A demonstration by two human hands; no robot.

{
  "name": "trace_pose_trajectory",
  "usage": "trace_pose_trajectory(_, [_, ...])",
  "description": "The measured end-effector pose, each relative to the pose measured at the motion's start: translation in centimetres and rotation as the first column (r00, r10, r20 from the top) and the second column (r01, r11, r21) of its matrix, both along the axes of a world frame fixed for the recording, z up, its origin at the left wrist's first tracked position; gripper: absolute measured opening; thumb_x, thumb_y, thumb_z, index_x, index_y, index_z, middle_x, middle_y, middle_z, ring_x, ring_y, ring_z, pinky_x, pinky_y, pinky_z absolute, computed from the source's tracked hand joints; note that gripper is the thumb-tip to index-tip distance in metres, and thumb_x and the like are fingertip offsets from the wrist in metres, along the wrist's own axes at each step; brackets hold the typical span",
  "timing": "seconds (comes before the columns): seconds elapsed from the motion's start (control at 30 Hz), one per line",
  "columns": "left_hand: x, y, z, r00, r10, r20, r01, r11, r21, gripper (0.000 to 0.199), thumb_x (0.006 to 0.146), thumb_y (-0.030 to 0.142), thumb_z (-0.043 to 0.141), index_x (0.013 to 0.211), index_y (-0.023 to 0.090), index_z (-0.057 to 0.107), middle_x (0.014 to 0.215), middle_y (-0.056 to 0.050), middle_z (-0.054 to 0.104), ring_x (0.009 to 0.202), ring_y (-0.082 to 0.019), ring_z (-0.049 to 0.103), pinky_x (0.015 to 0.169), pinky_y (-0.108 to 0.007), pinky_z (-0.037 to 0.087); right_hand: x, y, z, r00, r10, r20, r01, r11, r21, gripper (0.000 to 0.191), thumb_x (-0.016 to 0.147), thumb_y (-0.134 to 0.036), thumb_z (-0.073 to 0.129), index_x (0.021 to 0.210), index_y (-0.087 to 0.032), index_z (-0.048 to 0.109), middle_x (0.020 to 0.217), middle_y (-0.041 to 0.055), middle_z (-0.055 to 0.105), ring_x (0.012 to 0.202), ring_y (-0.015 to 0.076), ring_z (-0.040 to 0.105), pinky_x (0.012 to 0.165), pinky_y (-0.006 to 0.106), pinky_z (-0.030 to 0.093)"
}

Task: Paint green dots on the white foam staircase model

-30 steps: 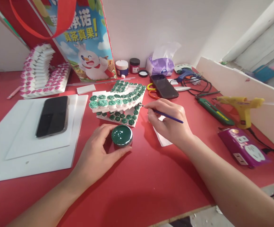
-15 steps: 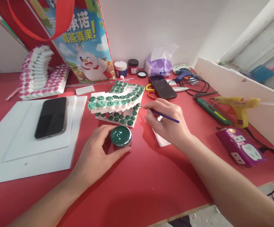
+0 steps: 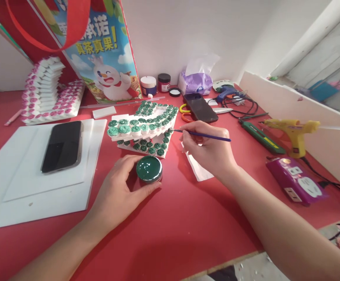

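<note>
My left hand point(image 3: 123, 191) is wrapped round an open jar of dark green paint point(image 3: 149, 169) on the red table point(image 3: 170, 234). In my right hand point(image 3: 209, 150) is a thin blue paintbrush point(image 3: 208, 136), pinched between the fingers. The brush tip is at the right edge of a white piece of stacked rolls with green-painted ends point(image 3: 145, 130); whether it touches cannot be told. Most roll ends are dark green, and a few at the left front are lighter. A white slip point(image 3: 199, 169) lies partly under my right hand.
White boards point(image 3: 20, 171) with a phone point(image 3: 63, 146) lie left. Behind stand a pink-and-white rolled piece point(image 3: 47, 93), a printed bag point(image 3: 105, 50), paint jars point(image 3: 148, 85) and tissues point(image 3: 196, 82). At right are a glue gun point(image 3: 294, 132), cutter point(image 3: 260, 136) and purple power block point(image 3: 296, 181).
The paintbrush has tilted flatter, its rear end moving right, and its tip has shifted slightly left. My left hand still holds the jar.
</note>
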State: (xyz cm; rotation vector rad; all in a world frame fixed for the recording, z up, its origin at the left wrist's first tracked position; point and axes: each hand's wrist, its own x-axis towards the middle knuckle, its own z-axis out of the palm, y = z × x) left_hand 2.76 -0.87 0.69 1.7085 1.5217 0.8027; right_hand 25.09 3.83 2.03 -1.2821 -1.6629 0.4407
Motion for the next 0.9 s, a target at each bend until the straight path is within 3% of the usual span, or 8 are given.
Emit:
trace_pose_trajectory(0.43, [-0.07,-0.05,0.21,0.997,-0.05,-0.053,0.05,0.999,0.004,0.049,0.076,0.055,0.076,0.114,0.027,0.063,0.122,-0.005,0.066,0.113,-0.03,0.062,0.1,-0.046,0.048,0.22,0.26,-0.12,0.967,-0.009,0.253,-0.05,0.973,0.226,0.015,0.093,-0.02,0.055,0.08,-0.02,0.064,0.069,0.001,0.068,0.059,0.012,0.059,0.06,0.023,0.047])
trace_pose_trajectory(0.9, [-0.14,-0.11,0.05,0.997,-0.041,-0.064,0.042,0.999,0.017,0.051,0.075,0.057,0.076,0.115,0.028,0.063,0.122,-0.005,0.066,0.113,-0.03,0.063,0.099,-0.045,0.05,0.17,0.15,0.12,0.978,0.023,0.209,-0.051,0.991,0.127,0.017,0.096,-0.023,0.053,0.084,-0.02,0.065,0.071,0.0021,0.069,0.063,0.0138,0.065,0.06,0.024,0.046])
